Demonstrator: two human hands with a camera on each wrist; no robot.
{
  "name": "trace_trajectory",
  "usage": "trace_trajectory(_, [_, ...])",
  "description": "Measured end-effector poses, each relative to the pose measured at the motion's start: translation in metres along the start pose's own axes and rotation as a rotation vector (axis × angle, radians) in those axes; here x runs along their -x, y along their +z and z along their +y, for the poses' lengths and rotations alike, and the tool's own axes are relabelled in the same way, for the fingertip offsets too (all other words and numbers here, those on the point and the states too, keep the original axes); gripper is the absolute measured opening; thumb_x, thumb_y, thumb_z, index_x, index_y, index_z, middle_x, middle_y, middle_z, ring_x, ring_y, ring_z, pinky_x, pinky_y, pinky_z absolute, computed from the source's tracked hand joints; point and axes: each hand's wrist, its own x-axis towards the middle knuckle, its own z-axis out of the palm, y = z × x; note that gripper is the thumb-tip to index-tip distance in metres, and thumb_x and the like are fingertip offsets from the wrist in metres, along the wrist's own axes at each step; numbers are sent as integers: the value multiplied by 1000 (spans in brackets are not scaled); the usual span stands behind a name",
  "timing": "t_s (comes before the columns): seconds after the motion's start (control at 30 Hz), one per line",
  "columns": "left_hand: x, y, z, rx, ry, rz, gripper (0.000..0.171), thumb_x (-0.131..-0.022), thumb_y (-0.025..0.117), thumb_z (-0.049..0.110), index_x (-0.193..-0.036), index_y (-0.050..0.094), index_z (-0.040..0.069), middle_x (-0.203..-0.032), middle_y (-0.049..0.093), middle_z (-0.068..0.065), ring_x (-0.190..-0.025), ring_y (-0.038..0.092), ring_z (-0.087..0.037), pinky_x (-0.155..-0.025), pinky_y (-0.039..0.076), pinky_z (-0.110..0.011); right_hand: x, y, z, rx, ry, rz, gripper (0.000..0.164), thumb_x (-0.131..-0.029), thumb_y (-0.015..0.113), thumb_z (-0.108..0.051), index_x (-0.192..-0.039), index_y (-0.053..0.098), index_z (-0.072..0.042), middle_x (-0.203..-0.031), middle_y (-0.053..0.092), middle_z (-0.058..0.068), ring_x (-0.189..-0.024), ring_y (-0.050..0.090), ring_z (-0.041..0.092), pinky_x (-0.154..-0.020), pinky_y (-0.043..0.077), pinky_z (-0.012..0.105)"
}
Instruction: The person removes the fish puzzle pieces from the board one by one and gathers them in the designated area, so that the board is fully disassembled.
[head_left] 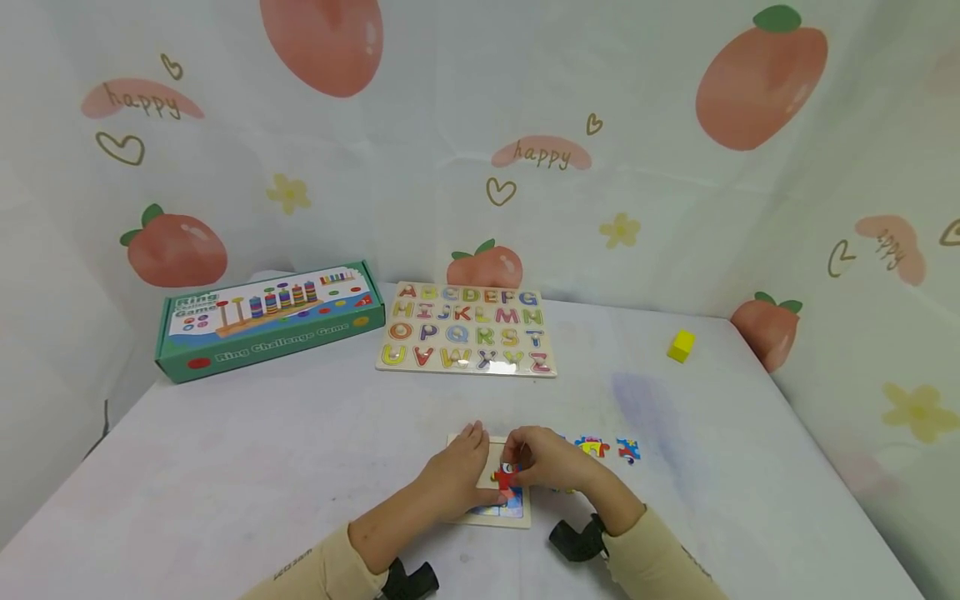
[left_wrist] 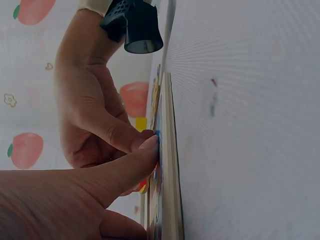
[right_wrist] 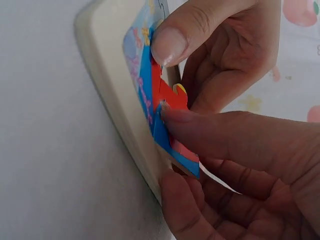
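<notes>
In the head view a small wooden puzzle board (head_left: 517, 522) lies flat near the front of the table, partly covered by both hands. My left hand (head_left: 450, 483) rests on its left side, fingers straight, and the thumb presses on the blue picture area. Between thumb and fingers my right hand (head_left: 555, 460) pinches a red and blue puzzle piece (right_wrist: 186, 159), tilted up off the board in the right wrist view. The left thumb (right_wrist: 170, 46) touches the picture just beside that piece. Seen from the left wrist, both thumbs meet at the board's face.
Loose puzzle pieces (head_left: 592, 447) lie right of the board, partly behind the right hand. Farther back are an alphabet board (head_left: 465, 372), a green Ring Challenge Game box (head_left: 277, 343) and a yellow block (head_left: 681, 346). A printed curtain hangs behind the table.
</notes>
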Motion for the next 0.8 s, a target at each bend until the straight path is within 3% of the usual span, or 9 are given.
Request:
trace_trajectory(0.2, [1,0,-1,9,4,12,88,-78,69,49,-137,38,-9,-148,33,-22,-139,30,-33,-105,38,-46,1,-2,1,-55,-15,-7,9,-82,68,-4,-87,60,-4,-80,60,1,-72,51,13,-61,45,19])
trace_trajectory(0.5, [3,0,2,-1,-14,8,89,-78,67,51,-137,38,-9,-148,33,-22,-139,30,-32,-106,38,-45,4,-9,12,-264,6,3,12,-85,66,-9,-92,64,0,-81,64,3,-66,56,9,-61,53,22])
trace_trajectory(0.8, [4,0,2,3,-15,16,89,-79,67,52,-137,37,-9,-148,32,-21,-139,29,-31,-107,37,-44,22,-22,25,-310,54,67,17,-86,66,-13,-98,65,0,-86,64,5,-72,59,14,-67,55,25])
